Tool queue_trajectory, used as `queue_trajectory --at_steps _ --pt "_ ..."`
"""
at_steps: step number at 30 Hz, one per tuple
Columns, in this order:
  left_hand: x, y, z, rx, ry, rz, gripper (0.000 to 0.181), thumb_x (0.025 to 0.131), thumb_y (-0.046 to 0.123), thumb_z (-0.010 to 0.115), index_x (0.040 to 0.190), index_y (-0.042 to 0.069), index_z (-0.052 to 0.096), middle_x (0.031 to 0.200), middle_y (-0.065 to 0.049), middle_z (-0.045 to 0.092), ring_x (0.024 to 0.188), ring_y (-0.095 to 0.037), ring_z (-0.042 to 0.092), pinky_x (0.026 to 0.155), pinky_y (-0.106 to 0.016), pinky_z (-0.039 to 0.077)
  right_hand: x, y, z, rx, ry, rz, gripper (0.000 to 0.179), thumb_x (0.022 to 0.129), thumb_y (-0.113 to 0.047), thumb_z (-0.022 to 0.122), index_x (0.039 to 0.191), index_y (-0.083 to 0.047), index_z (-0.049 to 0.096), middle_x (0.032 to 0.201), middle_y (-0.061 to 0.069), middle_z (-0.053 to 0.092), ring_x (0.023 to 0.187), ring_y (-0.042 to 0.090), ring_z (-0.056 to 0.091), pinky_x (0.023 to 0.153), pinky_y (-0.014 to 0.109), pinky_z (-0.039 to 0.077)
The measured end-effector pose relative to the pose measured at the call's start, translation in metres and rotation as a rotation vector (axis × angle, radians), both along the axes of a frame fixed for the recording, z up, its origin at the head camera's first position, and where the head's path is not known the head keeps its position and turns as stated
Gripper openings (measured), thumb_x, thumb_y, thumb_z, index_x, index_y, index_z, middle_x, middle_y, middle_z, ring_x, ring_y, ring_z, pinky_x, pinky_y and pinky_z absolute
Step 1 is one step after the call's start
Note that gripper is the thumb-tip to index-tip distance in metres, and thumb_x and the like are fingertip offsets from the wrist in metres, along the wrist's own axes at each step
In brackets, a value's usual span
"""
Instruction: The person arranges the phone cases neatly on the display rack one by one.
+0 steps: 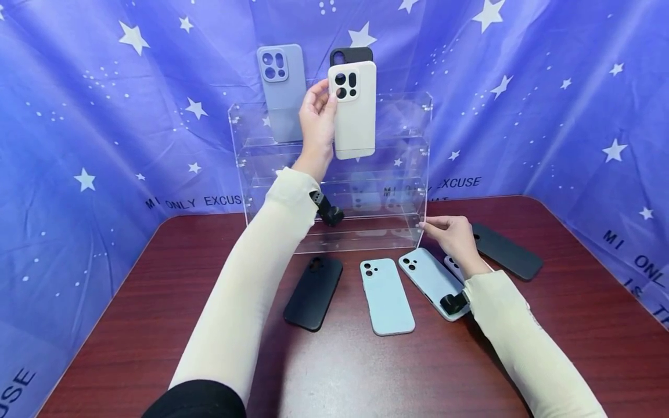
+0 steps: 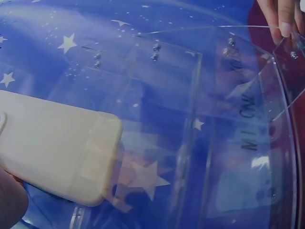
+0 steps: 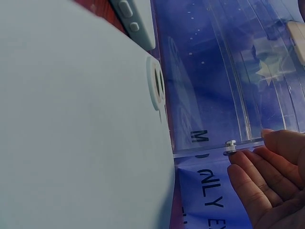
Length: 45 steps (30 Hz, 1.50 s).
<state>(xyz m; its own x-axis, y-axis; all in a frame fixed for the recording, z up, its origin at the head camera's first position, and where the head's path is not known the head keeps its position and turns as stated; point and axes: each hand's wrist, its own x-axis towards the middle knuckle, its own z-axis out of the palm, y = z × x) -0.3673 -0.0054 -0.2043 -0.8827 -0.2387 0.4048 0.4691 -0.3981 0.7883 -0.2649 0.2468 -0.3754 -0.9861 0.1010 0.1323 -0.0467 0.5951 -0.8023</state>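
Note:
My left hand pinches a cream phone case by its left edge, thumb beside the camera cutouts. The case is upright at the upper right of a clear acrylic display rack. Behind it peeks the top of a black phone case; the rest is hidden. A lavender-blue phone case stands on the rack's upper left. My right hand grips the rack's lower right side panel. In the right wrist view, thumb and fingers lie on either side of that panel, near a metal screw.
On the dark red table, before the rack, lie a black case and two pale blue cases, one in the middle and one farther right. A lilac case is partly hidden. A dark case lies behind my right hand.

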Motion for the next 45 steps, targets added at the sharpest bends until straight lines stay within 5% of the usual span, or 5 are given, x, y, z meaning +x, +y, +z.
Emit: queue_trajectory --at_steps 18,30,45 --pt "-0.002 0.005 -0.023 -0.062 -0.018 0.016 0.029 0.089 -0.010 0.055 0.118 -0.008 0.056 0.107 -0.022 0.063 0.087 -0.011 0.059 0.082 -0.019 0.049 0.000 -0.001 -0.002 0.002 0.009 -0.001 0.040 0.089 -0.034 0.065 0.114 -0.002 0.068 0.117 0.018 0.063 0.116 0.032 0.053 0.088 0.046 0.047" --pt "-0.002 0.006 -0.028 -0.206 -0.025 0.018 0.028 0.089 -0.008 0.055 0.117 -0.008 0.057 0.108 -0.024 0.063 0.087 -0.011 0.057 0.079 -0.020 0.048 0.000 -0.001 0.000 0.015 0.006 -0.001 0.040 0.089 -0.034 0.064 0.114 -0.003 0.068 0.112 0.017 0.066 0.108 0.028 0.057 0.080 0.037 0.048" --pt "0.003 -0.001 -0.022 -0.325 -0.191 0.030 0.028 0.088 -0.001 0.062 0.116 -0.006 0.061 0.110 -0.021 0.065 0.086 -0.011 0.061 0.076 -0.020 0.051 0.001 -0.002 0.001 0.022 0.012 -0.004 0.040 0.089 -0.034 0.064 0.113 -0.002 0.068 0.113 0.019 0.065 0.111 0.031 0.056 0.083 0.043 0.049"
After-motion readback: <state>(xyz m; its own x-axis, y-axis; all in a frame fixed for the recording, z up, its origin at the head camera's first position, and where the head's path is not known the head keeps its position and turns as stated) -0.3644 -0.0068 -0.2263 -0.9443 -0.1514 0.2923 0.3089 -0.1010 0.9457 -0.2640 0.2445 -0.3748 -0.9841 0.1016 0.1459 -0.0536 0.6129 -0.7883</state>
